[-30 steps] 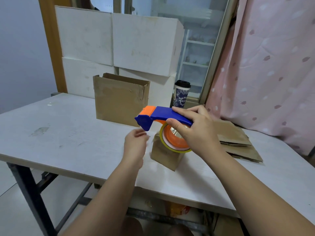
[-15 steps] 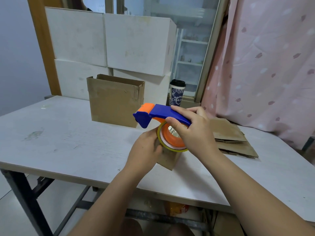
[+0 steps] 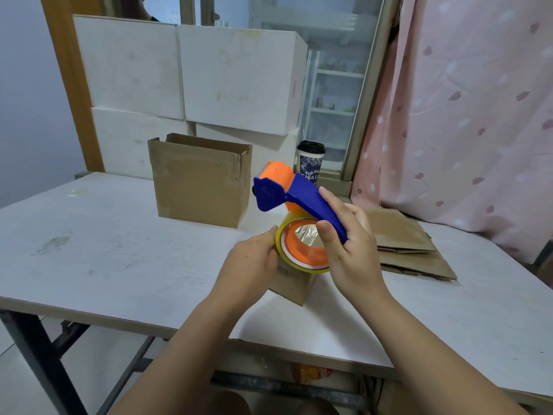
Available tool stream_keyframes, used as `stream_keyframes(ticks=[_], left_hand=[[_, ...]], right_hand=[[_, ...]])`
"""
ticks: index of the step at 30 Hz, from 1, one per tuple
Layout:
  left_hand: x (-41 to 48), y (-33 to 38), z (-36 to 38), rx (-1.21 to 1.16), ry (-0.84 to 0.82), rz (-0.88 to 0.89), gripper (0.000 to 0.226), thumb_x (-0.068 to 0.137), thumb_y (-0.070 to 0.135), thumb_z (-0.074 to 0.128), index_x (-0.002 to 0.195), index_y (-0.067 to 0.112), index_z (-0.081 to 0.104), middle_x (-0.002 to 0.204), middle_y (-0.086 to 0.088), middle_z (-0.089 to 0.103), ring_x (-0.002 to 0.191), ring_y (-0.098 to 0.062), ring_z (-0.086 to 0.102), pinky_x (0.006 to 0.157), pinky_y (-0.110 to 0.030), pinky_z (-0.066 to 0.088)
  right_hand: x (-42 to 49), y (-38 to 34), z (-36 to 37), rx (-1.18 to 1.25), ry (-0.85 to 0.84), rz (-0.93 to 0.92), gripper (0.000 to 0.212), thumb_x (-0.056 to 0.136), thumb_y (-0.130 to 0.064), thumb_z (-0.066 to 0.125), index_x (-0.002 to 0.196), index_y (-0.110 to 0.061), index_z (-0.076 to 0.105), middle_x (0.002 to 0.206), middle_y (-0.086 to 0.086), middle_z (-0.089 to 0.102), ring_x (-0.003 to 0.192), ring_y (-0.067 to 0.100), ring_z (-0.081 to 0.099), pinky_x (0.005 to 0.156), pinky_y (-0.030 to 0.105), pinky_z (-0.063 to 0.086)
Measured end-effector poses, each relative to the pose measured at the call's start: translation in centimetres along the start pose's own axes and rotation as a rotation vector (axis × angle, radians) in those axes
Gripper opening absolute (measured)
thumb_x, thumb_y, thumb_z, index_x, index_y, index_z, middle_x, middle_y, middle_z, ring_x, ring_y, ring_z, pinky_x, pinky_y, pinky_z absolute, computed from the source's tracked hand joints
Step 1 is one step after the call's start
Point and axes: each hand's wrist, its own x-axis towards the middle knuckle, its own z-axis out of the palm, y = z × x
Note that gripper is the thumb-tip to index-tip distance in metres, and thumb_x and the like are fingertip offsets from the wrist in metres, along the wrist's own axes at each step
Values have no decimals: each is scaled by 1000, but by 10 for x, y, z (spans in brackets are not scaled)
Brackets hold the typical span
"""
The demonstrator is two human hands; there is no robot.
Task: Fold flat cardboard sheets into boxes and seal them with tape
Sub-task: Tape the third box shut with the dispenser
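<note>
Home room: pink curtain point(image 3: 463, 115), stacked boxes point(image 3: 239, 76)

Left hand point(image 3: 254, 260) has closed on the tape roll point(image 3: 299, 259); dispenser point(image 3: 311, 199) tilted upward

Your single wide-angle view sits on your head, facing forward and down across the table point(image 3: 119, 265). It is close over your left hand point(image 3: 251, 265) and right hand point(image 3: 353, 256), reaching the white boxes point(image 3: 239, 79) behind.

The left hand point(image 3: 251, 262) and the tape roll point(image 3: 300, 251) hide most of the small cardboard box point(image 3: 291, 288) beneath them.
</note>
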Motion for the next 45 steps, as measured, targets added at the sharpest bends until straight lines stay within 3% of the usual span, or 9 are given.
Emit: stream_keyframes(ticks=[2, 6, 10, 18, 22, 32, 36, 41, 45], left_hand=[[-1, 1, -2, -4, -11, 42, 27, 96, 29, 51, 122, 25, 57, 91, 15, 59, 76, -2, 53, 71, -5, 36], [1, 0, -2, 80, -43, 62, 32, 96, 29, 50, 127, 24, 54, 114, 6, 64, 92, -7, 55, 84, -14, 37], [3, 0, 2, 194, -100, 55, 30, 100, 29, 41, 127, 22, 50, 120, 2, 60, 105, -14, 57, 93, -22, 42], [4, -8, 8, 413, -147, 137, 45, 100, 29, 42, 143, 25, 30, 140, 2, 45, 123, -16, 47, 94, -27, 42], [1, -4, 7, 487, -148, 142, 44, 102, 27, 31, 145, 22, 24, 133, -3, 46, 115, -19, 47, 77, -22, 35], [-4, 17, 1, 567, -243, 85, 41, 101, 12, 28, 141, 17, 31, 131, -6, 44, 98, -18, 41, 72, -20, 26], [-4, 19, 0, 563, -275, 49, 40, 101, 12, 27, 140, 18, 31, 129, -6, 44, 89, -15, 32, 72, -21, 26], [-3, 13, 5, 575, -231, 127, 46, 101, 14, 32, 146, 18, 24, 145, -1, 34, 124, -17, 40, 89, -22, 38], [-2, -1, 13, 571, -233, 156, 55, 101, 16, 36, 151, 20, 13, 155, 2, 21, 135, -16, 31, 100, -24, 36]], right_hand=[[-2, 3, -2, 9, -19, -4, 62, 74, -86, 29, 128, -56, 34, 120, 2, 48, 104, -9, 43, 83, 0, 33], [5, 2, -11, -34, -118, -10, 65, 72, -86, 36, 130, -56, 33, 116, -2, 51, 103, -7, 46, 84, 2, 33], [24, -5, -19, -104, -241, 2, 45, 79, -74, 43, 122, -60, 37, 108, -5, 53, 96, -9, 46, 79, 0, 30], [42, -15, -45, -262, -430, -4, 40, 84, -59, 54, 123, -55, 45, 111, -8, 56, 93, -3, 48, 76, 1, 31], [41, -9, -64, -276, -464, -13, 38, 79, -58, 57, 114, -65, 43, 115, -6, 57, 100, 5, 51, 88, 15, 37], [29, 8, -79, -201, -450, -13, 47, 66, -67, 56, 111, -75, 45, 113, -19, 55, 106, 6, 52, 94, 33, 44], [27, 13, -80, -138, -429, -16, 48, 65, -64, 59, 112, -70, 50, 111, -15, 56, 104, 6, 52, 91, 24, 42], [13, 19, -83, -102, -341, -17, 48, 65, -59, 60, 112, -56, 55, 111, -7, 61, 100, -7, 49, 82, 2, 32], [0, 32, -83, -74, -262, -45, 53, 70, -56, 62, 121, -45, 54, 115, 5, 62, 102, -9, 49, 88, 2, 32]])
